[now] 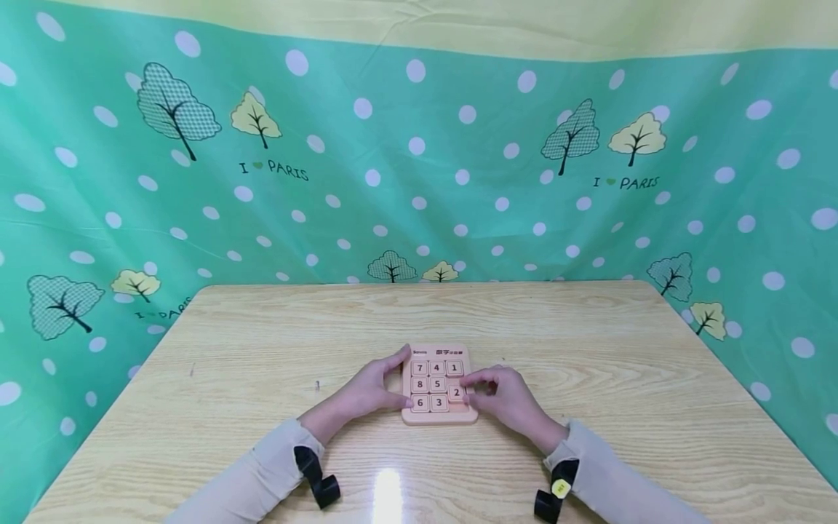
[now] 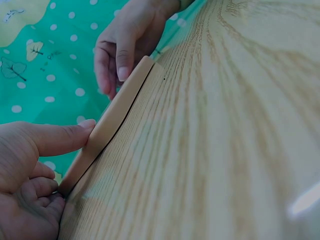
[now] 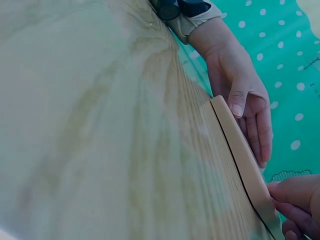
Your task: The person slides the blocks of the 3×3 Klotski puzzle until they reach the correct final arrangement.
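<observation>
A pink number sliding puzzle (image 1: 428, 419) lies flat on the table. Its tiles read 7, 4, 1 across the top, then 8 and 5, with 6 and 3 along the bottom. The tile marked 2 (image 1: 456, 393) sits partway between the middle and bottom rows of the right column, with gaps above and below. My left hand (image 1: 366, 389) grips the puzzle's left side, thumb at the lower corner and a finger at the upper one. From the right, my right hand (image 1: 513, 399) holds the 2 tile between thumb and index finger. In the left wrist view, the puzzle's near edge (image 2: 107, 127) shows side-on.
The light wood table (image 1: 288, 327) extends around the puzzle on all sides. Behind it hangs a green dotted cloth (image 1: 419, 218) printed with trees. Black straps with cameras circle both wrists, and a bright reflection shows on the tabletop near the front.
</observation>
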`<state>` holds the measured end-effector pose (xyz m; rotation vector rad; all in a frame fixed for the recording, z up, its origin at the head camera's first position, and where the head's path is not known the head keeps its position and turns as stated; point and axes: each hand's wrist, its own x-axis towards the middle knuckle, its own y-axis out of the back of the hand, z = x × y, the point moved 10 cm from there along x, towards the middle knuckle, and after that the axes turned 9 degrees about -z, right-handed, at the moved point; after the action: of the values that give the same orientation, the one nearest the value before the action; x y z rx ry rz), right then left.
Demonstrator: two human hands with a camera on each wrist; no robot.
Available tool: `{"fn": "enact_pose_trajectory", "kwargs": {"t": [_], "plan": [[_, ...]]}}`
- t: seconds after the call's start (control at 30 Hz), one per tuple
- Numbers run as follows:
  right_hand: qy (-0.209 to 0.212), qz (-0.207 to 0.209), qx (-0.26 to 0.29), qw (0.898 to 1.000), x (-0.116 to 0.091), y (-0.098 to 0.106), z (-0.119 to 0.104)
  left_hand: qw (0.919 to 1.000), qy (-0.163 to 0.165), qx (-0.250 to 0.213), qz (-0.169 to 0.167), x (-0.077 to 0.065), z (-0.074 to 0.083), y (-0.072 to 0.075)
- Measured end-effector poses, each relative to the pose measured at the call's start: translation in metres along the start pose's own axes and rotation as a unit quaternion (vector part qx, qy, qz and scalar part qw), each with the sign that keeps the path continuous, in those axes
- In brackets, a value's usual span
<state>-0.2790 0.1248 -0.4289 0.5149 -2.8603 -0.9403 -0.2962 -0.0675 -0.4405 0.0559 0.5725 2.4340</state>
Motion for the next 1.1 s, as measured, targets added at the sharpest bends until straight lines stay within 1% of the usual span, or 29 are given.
{"fn": "enact_pose_trajectory", "kwargs": {"t": [0.47,0.73,0.87,1.1], "plan": [[-0.002,-0.012,0.015,1.0,-0.008,-0.003,0.0,1.0,0.0,0.004,0.0,0.0,0.001,0.0],[0.013,-0.029,0.029,0.999,-0.011,-0.006,-0.004,1.0,0.003,0.004,0.001,0.0,0.001,0.0],[0.016,-0.029,0.029,0.999,-0.01,-0.006,-0.004,1.0,0.005,0.005,0.003,-0.001,0.001,0.001],[0.007,-0.027,0.03,0.999,-0.006,-0.006,-0.002,1.0,0.007,0.004,0.001,-0.001,0.0,0.0]]}}
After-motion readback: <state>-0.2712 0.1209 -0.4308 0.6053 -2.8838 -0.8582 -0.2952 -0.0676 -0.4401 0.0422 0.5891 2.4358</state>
